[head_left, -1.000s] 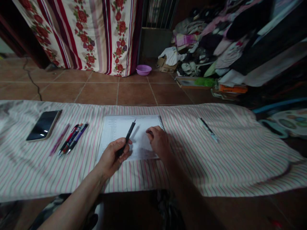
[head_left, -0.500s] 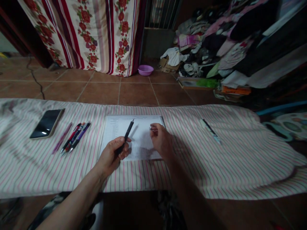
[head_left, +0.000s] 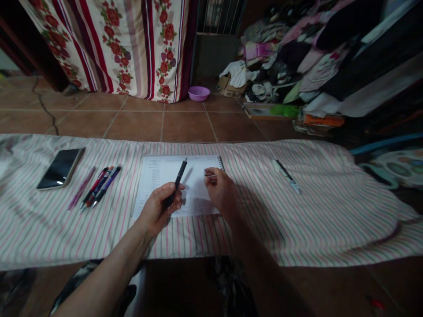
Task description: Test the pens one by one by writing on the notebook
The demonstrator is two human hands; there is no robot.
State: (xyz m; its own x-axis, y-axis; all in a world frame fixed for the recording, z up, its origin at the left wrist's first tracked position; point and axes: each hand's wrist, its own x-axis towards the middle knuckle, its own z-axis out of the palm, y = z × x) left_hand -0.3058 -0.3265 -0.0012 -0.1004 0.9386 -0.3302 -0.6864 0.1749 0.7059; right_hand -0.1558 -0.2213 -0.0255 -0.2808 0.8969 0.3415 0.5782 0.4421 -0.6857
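Note:
My left hand (head_left: 159,211) is closed around the lower end of a black pen (head_left: 177,180), which points up and away over a spiral notebook (head_left: 155,176) lying open on the striped cloth (head_left: 297,220). My right hand (head_left: 220,193) hovers over the notebook's right side, fingers pinched on a small thin pale piece that I cannot make out. Both forearms reach in from the bottom of the view.
A phone (head_left: 60,168) and several pens (head_left: 99,187) lie on the cloth to the left. Another pen (head_left: 286,175) lies to the right. Beyond are a tiled floor, a floral curtain (head_left: 125,44), a purple bowl (head_left: 198,93) and a clothes pile (head_left: 297,57).
My right hand has lifted off the page with a small piece pinched in its fingers. My left hand keeps the black pen, shifted slightly.

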